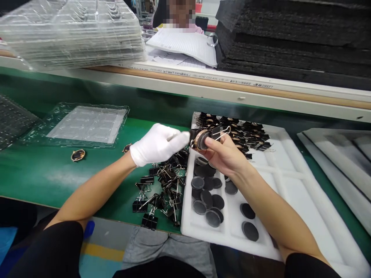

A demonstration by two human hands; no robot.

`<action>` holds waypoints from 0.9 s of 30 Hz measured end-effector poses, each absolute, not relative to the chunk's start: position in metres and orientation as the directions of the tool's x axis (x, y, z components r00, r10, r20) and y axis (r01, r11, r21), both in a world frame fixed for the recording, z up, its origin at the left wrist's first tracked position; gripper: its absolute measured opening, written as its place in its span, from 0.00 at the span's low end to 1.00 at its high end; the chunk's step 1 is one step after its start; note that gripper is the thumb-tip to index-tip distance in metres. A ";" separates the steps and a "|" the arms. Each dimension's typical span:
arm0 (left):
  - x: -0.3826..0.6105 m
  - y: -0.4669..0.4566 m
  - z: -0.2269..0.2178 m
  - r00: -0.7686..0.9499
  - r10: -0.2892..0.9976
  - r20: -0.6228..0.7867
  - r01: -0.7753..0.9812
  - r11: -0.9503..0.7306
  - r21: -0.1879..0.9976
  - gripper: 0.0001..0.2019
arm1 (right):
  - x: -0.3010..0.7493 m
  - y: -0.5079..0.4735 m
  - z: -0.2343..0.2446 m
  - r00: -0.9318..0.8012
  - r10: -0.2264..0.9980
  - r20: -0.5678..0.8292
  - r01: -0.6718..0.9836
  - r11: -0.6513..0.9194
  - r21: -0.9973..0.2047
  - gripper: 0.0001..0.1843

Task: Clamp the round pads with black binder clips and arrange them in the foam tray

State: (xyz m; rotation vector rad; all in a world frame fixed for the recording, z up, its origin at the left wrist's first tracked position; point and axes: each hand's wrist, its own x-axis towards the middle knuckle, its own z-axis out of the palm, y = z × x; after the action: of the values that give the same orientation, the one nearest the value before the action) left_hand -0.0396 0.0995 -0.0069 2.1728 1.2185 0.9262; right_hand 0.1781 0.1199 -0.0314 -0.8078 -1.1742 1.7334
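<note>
Nearest me, loose binder clips (171,179) lie heaped on the green table (58,181), against the side of a white tray (272,185) that holds dark discs (213,218). Just beyond, my bare right hand (224,154) grips a round piece (197,142), thumb pressed on the dark disc at its face, with a black clip (215,132) beside the fingers, its wire handle sticking out. My white-gloved left hand (159,144) is curled, fingertips at the piece's left edge; I can't tell whether they pinch anything. I judge the step in hand to be clamping disc and round piece together; the next move would call for a steady right thumb, so the disc stays centred while the left fingers seat or square a clip. Behind the right hand, clipped pieces (255,133) sit in the tray's far end; another round piece (78,155) lies on the table at left, before a clear plastic tray (120,131). Farthest, a person (199,29) sits behind papers (185,44).
</note>
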 end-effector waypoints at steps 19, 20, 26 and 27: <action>-0.039 0.102 -0.008 0.499 0.837 0.224 0.658 -0.534 0.530 0.22 | 0.191 0.134 -0.023 -0.282 0.959 0.018 -0.255 -0.057 -0.965 0.19; -0.039 0.101 -0.007 0.508 0.831 0.226 0.641 -0.540 0.545 0.22 | 0.194 0.135 -0.022 -0.281 0.959 0.027 -0.237 -0.042 -0.971 0.19; -0.037 0.098 -0.005 0.555 0.795 0.246 0.581 -0.581 0.570 0.21 | 0.197 0.136 -0.024 -0.326 0.942 0.082 -0.158 0.031 -0.987 0.23; -0.037 0.098 -0.006 0.557 0.793 0.246 0.579 -0.584 0.569 0.21 | 0.196 0.136 -0.025 -0.331 0.940 0.084 -0.156 0.033 -0.987 0.23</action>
State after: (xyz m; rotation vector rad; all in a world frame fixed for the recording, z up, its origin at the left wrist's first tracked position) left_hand -0.0366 0.0979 -0.0058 2.3686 1.1112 0.6802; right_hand 0.1962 0.1356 -0.0249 -0.8712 -1.3656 1.4753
